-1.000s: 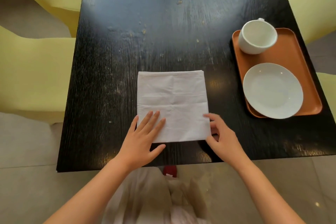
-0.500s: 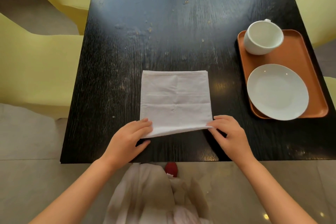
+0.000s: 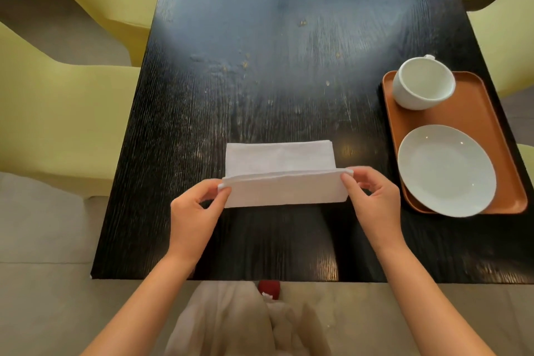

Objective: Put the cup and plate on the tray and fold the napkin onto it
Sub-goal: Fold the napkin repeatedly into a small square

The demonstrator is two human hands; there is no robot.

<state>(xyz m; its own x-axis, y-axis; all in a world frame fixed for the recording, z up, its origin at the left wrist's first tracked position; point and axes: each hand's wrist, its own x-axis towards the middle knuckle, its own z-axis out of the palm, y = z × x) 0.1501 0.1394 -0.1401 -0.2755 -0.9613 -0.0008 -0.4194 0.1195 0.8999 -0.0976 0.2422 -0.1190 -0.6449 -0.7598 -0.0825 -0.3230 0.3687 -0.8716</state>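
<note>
A white cloth napkin lies on the black table, its near half lifted and turned over toward the far edge. My left hand pinches the lifted edge at its left corner. My right hand pinches the same edge at its right corner. To the right, an orange tray carries a white cup at its far end and a white plate at its near end. The plate's near rim overhangs the tray's front lip.
The dark wooden table stretches away from me, with small crumbs near its middle. Yellow chairs stand on the left, and more yellow seats on the right. Beige cloth and a small red object show below the table's near edge.
Both hands went from resting at the napkin's near edge to pinching its near corners. They have lifted that edge and carried it toward the far side, so the napkin is half turned over.
</note>
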